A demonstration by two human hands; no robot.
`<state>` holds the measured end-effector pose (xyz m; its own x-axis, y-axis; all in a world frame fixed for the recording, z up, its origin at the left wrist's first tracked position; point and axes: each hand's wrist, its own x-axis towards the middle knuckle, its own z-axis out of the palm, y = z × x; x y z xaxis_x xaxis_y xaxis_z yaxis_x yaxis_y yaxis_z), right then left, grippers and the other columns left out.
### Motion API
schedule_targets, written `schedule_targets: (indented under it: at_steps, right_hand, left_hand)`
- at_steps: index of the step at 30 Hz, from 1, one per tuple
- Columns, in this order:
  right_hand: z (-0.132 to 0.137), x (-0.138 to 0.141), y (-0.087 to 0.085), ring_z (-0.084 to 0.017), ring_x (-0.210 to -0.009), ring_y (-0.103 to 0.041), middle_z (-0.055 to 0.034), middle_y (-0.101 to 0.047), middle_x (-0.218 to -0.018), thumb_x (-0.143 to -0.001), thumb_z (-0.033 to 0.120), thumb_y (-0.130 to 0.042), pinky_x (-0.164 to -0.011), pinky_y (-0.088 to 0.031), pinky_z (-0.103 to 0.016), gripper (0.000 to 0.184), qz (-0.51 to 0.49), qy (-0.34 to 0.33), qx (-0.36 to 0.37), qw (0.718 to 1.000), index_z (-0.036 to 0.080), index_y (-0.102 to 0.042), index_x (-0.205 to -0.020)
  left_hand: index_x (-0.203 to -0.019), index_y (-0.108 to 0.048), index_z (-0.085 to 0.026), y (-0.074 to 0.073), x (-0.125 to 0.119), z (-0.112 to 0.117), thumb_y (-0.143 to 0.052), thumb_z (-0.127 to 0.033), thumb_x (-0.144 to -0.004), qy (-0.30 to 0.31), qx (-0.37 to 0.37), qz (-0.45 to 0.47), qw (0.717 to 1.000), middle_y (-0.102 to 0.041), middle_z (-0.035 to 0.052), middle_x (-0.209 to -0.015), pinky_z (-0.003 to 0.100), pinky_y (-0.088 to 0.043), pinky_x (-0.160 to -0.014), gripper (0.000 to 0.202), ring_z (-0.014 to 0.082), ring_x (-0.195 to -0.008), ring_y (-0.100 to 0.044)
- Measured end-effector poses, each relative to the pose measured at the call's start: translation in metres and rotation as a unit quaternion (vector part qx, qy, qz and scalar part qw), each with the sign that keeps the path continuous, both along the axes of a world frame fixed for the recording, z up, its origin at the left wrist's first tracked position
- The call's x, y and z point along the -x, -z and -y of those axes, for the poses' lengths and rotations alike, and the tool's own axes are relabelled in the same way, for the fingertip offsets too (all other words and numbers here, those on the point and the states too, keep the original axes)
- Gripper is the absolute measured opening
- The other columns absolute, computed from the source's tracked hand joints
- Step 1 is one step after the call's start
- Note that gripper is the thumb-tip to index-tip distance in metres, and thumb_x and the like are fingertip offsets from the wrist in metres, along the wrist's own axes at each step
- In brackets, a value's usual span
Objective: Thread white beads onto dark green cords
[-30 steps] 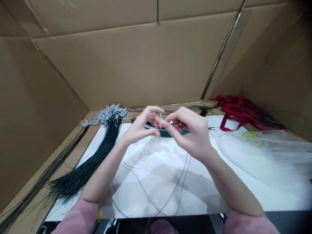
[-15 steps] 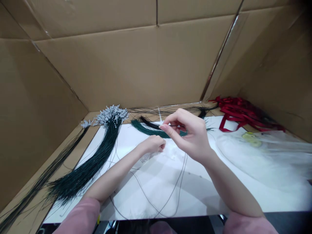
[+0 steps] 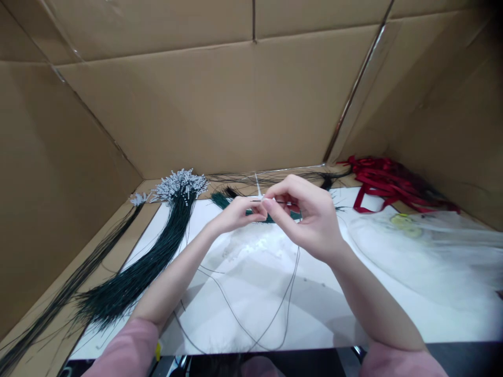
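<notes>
My right hand is closed in a pinch on a thin dark wire, whose tip points left. My left hand is raised beside it, thumb and fingers pinched close to that tip. Whatever sits between the left fingertips is too small to make out. Below both hands, a patch of small white beads lies on the white board. Long thin wire loops hang from the right hand down over the board. Behind the hands lies a bundle of dark green wires, partly covered.
At left lie a thick bundle of green wires with white beaded tips and a thinner dark bundle. Red ribbon and a clear plastic bag are at right. Cardboard walls enclose the back and sides.
My left hand has lifted from the beads, moving up to the wire tip at my right fingertips. The right hand has stayed nearly still, still pinching the wire.
</notes>
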<state>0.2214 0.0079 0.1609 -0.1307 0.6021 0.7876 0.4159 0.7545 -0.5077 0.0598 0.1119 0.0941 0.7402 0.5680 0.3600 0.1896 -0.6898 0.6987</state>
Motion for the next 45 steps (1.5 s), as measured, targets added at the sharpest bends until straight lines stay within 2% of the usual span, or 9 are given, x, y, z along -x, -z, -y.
schedule_targets:
  at_steps: [3,5,7,11,20,33,45]
  right_hand:
    - [0.001,0.001,0.000,-0.010,-0.059,-0.045,0.0010,-0.052,-0.069,-0.085,0.014,-0.063,-0.052,-0.038,-0.024,0.007,-0.011,-0.013,0.018,1.000,0.017,-0.061,-0.079]
    - [0.002,0.003,0.001,-0.010,-0.058,-0.045,0.0012,-0.052,-0.069,-0.085,0.015,-0.064,-0.051,-0.038,-0.024,0.007,-0.018,-0.020,0.024,0.999,0.018,-0.061,-0.079]
    - [0.003,0.004,0.001,-0.009,-0.057,-0.044,0.0016,-0.053,-0.068,-0.084,0.014,-0.065,-0.051,-0.037,-0.024,0.008,-0.027,-0.025,0.022,0.999,0.017,-0.061,-0.077]
    - [0.006,0.004,0.000,-0.008,-0.056,-0.043,0.0016,-0.052,-0.066,-0.084,0.011,-0.065,-0.049,-0.036,-0.023,0.008,-0.048,-0.032,0.021,0.998,0.016,-0.063,-0.077]
    - [0.009,0.006,0.000,-0.007,-0.055,-0.041,0.0018,-0.052,-0.065,-0.081,0.009,-0.067,-0.047,-0.035,-0.023,0.007,-0.075,-0.045,0.010,0.996,0.014,-0.066,-0.076]
    - [0.010,0.008,-0.001,-0.007,-0.053,-0.040,0.0021,-0.050,-0.062,-0.080,0.007,-0.066,-0.046,-0.034,-0.023,0.008,-0.073,-0.035,0.003,0.997,0.012,-0.066,-0.074]
    - [0.010,0.008,-0.002,-0.007,-0.053,-0.040,0.0021,-0.050,-0.062,-0.079,0.007,-0.066,-0.046,-0.034,-0.023,0.009,-0.066,-0.024,-0.003,0.998,0.013,-0.065,-0.073]
  left_hand:
    - [-0.089,-0.064,-0.015,-0.022,0.015,0.004,-0.070,-0.037,-0.083,0.001,-0.011,0.138,0.990,-0.070,0.0063,-0.085,0.027,-0.055,-0.072,0.023,0.0152,-0.078,-0.068]
    - [-0.090,-0.061,-0.018,-0.034,0.022,0.010,-0.075,-0.032,-0.080,-0.006,-0.019,0.218,0.976,-0.069,0.0040,-0.085,0.026,-0.056,-0.073,0.022,0.0137,-0.080,-0.068]
    - [-0.091,-0.059,-0.020,-0.043,0.025,0.017,-0.078,-0.020,-0.077,0.001,-0.021,0.286,0.958,-0.069,0.0011,-0.084,0.022,-0.057,-0.073,0.023,0.0117,-0.080,-0.069]
    - [-0.094,-0.063,-0.019,-0.052,0.025,0.031,-0.077,0.004,-0.067,0.074,-0.008,0.379,0.922,-0.070,0.0000,-0.083,0.018,-0.060,-0.070,0.038,0.0105,-0.077,-0.070]
    - [-0.104,-0.064,-0.020,-0.056,0.021,0.045,-0.073,0.012,-0.067,0.108,-0.002,0.393,0.913,-0.074,-0.0002,-0.089,0.016,-0.063,-0.073,0.049,0.0105,-0.081,-0.072]
    - [-0.110,-0.063,-0.020,-0.059,0.020,0.046,-0.074,0.013,-0.065,0.103,-0.049,0.387,0.915,-0.077,-0.0018,-0.090,0.015,-0.062,-0.075,0.057,0.0097,-0.082,-0.073]
    - [-0.108,-0.064,-0.022,-0.058,0.019,0.047,-0.075,0.009,-0.067,0.079,-0.053,0.391,0.915,-0.077,-0.0023,-0.090,0.015,-0.063,-0.073,0.052,0.0109,-0.081,-0.074]
